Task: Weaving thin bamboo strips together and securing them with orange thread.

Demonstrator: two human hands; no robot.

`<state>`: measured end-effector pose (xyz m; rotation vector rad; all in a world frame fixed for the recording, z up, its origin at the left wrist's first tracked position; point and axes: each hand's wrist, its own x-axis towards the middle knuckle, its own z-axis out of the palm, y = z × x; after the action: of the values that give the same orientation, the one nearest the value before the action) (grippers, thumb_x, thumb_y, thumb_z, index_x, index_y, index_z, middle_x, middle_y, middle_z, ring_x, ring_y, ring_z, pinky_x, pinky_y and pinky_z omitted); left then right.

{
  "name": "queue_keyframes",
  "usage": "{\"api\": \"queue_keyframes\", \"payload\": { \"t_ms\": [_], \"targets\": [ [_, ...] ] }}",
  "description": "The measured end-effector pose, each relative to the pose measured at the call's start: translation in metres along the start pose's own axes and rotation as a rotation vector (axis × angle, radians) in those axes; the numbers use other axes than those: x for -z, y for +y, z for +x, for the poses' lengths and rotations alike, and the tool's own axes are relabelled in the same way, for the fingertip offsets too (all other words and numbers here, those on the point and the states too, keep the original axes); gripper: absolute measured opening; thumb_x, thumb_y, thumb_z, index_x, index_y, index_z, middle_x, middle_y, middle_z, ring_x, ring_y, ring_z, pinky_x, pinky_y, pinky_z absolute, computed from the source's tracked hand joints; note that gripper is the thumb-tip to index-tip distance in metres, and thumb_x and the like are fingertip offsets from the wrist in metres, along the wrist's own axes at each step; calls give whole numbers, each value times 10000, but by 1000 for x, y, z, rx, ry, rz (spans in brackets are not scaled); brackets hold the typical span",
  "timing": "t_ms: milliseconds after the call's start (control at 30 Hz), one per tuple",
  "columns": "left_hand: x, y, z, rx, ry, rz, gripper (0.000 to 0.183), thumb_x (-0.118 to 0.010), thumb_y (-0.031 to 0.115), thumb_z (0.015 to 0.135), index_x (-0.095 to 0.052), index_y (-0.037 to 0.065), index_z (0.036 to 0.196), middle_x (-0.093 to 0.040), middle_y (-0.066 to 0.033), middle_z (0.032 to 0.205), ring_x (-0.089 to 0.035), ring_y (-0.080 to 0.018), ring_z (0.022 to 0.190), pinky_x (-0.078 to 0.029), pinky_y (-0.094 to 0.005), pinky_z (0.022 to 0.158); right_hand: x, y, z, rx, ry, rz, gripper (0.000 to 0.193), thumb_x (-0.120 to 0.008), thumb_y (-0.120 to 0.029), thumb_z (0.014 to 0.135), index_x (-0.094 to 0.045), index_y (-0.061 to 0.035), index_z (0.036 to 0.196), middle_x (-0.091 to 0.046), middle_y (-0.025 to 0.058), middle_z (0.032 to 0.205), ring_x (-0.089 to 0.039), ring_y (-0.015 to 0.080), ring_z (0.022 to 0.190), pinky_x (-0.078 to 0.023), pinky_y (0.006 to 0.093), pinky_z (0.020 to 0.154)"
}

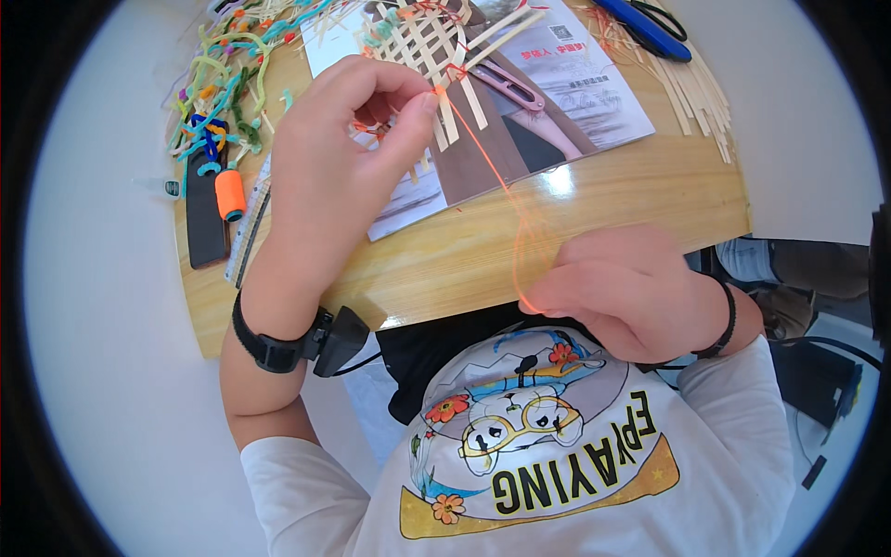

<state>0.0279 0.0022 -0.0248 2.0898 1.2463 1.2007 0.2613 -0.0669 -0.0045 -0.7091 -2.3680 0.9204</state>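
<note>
My left hand (339, 153) is closed in a pinch beside a woven lattice of thin pale wooden strips (422, 46). Its thumb and forefinger grip bright orange thread (484, 153) near the end of a strip. From there the thread slants down, fairly straight, to my right hand (622, 292), which is pinched on it in front of the table's near edge. Close to the right fingertips the thread splits into loose loops. Red-orange knots bind some crossings of the lattice, which lies over a printed booklet (603, 102). My left hand covers part of the lattice.
Colourful fuzzy craft stems (246, 84) lie heaped at the left. Nearby are an orange thread spool (230, 195), a dark flat slab (206, 218) and a ruler (249, 232). A pink slotted cutter-like tool (510, 88), blue-handled tool (654, 32) and loose wooden strips (687, 93) lie rightward.
</note>
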Motion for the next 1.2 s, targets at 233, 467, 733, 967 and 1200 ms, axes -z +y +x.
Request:
{"api": "queue_keyframes", "payload": {
  "t_ms": [233,467,733,967,1200],
  "targets": [
    [18,4,2,280,-38,-502,192,-638,128,840,-621,-21,960,-627,-17,863,-574,-91,753,-466,-230,692,1,34,1,-138,245,319,76,-545,-71,911,-606,-35,938,-617,33,808,-596,158,695,-489,282,634],
    [27,-6,0,454,-200,-1253,307,-586,147,847,-554,-11,1108,-613,-55,983,-612,-117,892,-525,-268,787,45,44,6,-283,560,595,192,-476,-143,968,-620,-17,983,-603,2,754,-375,7,509,-295,172,464],
    [21,-14,6,680,-78,-926,363,-534,274,897,-559,-7,1124,-617,-117,1013,-614,-194,892,-523,-328,790,38,55,2,-347,594,498,178,-514,-154,954,-630,-30,1008,-634,5,831,-377,0,536,-281,158,473],
    [16,-7,13,642,-154,-662,567,-575,461,881,-558,-23,1177,-626,-97,1018,-618,-157,871,-511,-275,766,15,54,10,-295,416,373,140,-537,-90,929,-642,-19,989,-624,8,833,-524,57,719,-432,205,663],
    [15,-14,8,522,-113,-772,342,-695,123,820,-614,-7,1125,-664,-70,1006,-609,-111,874,-478,-252,808,47,54,-1,-347,535,272,151,-524,-102,938,-649,-25,974,-555,-12,714,-478,37,647,-377,173,571]
  ]
}}
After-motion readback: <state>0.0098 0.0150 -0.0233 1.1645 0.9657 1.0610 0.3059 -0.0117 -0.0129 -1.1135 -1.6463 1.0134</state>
